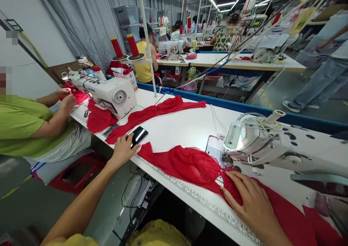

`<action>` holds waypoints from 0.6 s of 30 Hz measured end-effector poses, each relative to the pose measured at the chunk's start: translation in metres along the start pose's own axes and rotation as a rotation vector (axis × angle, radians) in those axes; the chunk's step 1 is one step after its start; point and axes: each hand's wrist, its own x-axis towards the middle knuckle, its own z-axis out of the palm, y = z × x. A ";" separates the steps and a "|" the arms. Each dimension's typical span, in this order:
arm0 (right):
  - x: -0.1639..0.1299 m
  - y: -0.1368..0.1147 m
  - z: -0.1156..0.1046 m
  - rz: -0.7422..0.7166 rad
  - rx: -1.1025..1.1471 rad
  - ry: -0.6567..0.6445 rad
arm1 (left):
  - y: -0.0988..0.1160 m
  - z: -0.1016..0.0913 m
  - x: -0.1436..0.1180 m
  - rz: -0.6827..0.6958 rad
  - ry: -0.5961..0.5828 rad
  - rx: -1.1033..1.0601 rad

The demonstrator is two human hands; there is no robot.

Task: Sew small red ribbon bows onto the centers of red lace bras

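My left hand (125, 148) grips the near end of a black smartphone (139, 135) on the white table, its thumb on one side and fingers on the other. A red lace bra piece (187, 162) lies by the table's front edge, its lace cup running up to the needle area of the sewing machine (261, 144). My right hand (250, 195) rests on the red fabric just in front of that machine, fingers stretched out and slightly spread. Beyond the phone, another red garment strip (154, 111) lies across the table.
On the left, a co-worker in green (24, 130) handles red fabric at a second sewing machine (108, 91). Red thread cones (132, 45) stand on a post. A printed ruler (190, 193) follows the front edge. A blue trough (217, 101) runs behind the table.
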 end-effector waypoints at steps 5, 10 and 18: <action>0.001 0.003 0.002 -0.039 -0.007 0.060 | 0.005 -0.009 0.010 -0.028 -0.023 0.003; 0.003 0.005 0.004 -0.064 -0.018 0.084 | 0.008 -0.014 0.008 -0.064 0.017 -0.047; -0.001 0.017 0.012 -0.114 -0.066 0.079 | 0.028 -0.033 0.013 -0.133 0.195 -0.400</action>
